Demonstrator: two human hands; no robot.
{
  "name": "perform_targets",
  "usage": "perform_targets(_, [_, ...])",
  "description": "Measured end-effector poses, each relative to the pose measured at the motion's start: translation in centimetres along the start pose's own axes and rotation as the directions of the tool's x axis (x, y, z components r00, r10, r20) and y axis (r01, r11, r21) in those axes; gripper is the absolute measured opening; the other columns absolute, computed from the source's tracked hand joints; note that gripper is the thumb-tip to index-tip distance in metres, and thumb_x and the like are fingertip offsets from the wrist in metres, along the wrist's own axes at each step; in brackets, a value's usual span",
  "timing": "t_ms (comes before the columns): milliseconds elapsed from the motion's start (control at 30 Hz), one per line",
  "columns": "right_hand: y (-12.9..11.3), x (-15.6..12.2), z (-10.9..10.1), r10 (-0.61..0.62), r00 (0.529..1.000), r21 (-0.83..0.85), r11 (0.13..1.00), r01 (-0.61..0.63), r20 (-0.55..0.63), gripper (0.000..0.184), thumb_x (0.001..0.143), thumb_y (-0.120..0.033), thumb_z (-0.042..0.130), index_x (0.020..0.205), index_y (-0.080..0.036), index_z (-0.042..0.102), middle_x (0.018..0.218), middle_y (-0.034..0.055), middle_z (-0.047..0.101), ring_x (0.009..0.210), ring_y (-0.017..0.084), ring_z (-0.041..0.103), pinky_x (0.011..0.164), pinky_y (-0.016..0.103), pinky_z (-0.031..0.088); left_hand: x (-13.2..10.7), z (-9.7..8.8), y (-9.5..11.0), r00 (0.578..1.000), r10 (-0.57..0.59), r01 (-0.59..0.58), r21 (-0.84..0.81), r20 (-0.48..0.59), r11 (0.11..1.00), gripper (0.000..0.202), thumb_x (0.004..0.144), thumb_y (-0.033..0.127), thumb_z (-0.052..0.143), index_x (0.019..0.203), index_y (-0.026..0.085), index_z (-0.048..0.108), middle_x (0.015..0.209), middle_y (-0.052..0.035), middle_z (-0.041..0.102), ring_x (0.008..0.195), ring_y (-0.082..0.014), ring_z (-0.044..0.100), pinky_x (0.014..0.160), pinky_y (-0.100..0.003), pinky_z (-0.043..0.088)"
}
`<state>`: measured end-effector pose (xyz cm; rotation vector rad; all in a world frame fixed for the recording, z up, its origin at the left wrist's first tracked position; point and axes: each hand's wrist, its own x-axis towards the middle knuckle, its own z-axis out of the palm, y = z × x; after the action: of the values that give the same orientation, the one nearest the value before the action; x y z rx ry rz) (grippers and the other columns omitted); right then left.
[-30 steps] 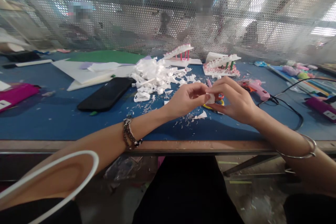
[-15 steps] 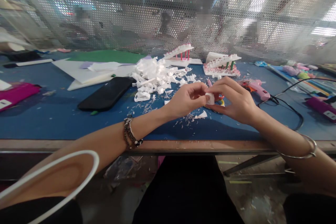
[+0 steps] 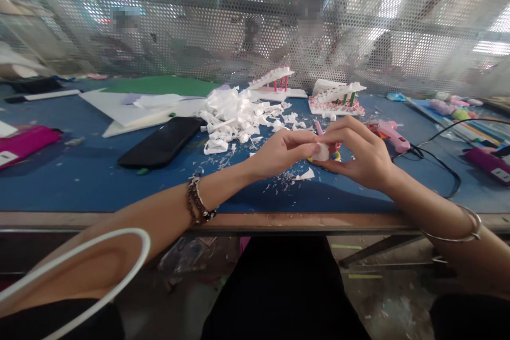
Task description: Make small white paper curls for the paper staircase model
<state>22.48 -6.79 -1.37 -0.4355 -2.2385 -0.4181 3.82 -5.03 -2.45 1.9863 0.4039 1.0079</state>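
Note:
Between the fingertips of both hands, just above the blue table, is a small white foam-like piece [image 3: 321, 153]. My left hand [image 3: 281, 154] is closed, thumb and forefinger pinching the piece from the left. My right hand [image 3: 356, 156] curls around it from the right, fingers on top and thumb below. Behind the hands, partly hidden, lie small red and yellow items [image 3: 338, 155]. A heap of white scraps [image 3: 235, 114] lies to the left of the hands, and a white shaving [image 3: 306, 174] lies in front of them.
A black phone [image 3: 163, 142] lies at left, near white sheets [image 3: 119, 109] and a green sheet [image 3: 163, 85]. Two small white stair models [image 3: 279, 85] stand at the back. At right are a pink glue gun [image 3: 394, 137] with a black cable and a purple case [image 3: 488, 164].
The white piece has turned and shifted slightly right and down between the fingers. My left fingers have straightened and moved a little right. The table items have not moved.

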Motion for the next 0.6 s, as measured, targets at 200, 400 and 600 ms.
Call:
perform_targets(200, [-0.07, -0.09, 0.03, -0.007, 1.000, 0.000, 1.000, 0.007, 0.005, 0.025, 0.079, -0.029, 0.059, 0.101, -0.022, 0.051, 0.089, 0.0038, 0.055, 0.083, 0.015, 0.055, 0.071, 0.030, 0.049, 0.08, 0.07, 0.53, 1.000, 0.020, -0.020, -0.030, 0.002, 0.999, 0.022, 0.076, 0.037, 0.061, 0.074, 0.016, 0.067, 0.076, -0.0037, 0.067, 0.075, -0.0133, 0.060, 0.068, -0.026, 0.049])
perform_targets(400, [-0.24, -0.04, 0.08, -0.020, 1.000, 0.034, 0.999, 0.020, 0.003, 0.026, 0.078, -0.026, 0.060, 0.102, -0.020, 0.051, 0.091, 0.0046, 0.056, 0.082, 0.014, 0.055, 0.071, 0.029, 0.049, 0.05, 0.15, 0.38, 1.000, 0.031, -0.031, -0.054, -0.004, 0.998, 0.017, 0.075, 0.030, 0.062, 0.068, 0.015, 0.063, 0.073, -0.0025, 0.066, 0.069, -0.0104, 0.060, 0.065, -0.022, 0.049])
perform_targets(600, [-0.05, -0.09, 0.16, -0.034, 0.999, 0.026, 0.999, 0.034, 0.014, 0.027, 0.079, -0.027, 0.059, 0.103, -0.019, 0.051, 0.092, 0.0053, 0.056, 0.082, 0.014, 0.055, 0.069, 0.029, 0.050, -0.03, 0.15, 0.34, 1.000, -0.010, 0.008, -0.082, -0.016, 0.997, 0.019, 0.074, 0.033, 0.063, 0.071, 0.015, 0.064, 0.073, -0.0028, 0.066, 0.070, -0.0118, 0.060, 0.066, -0.024, 0.049])
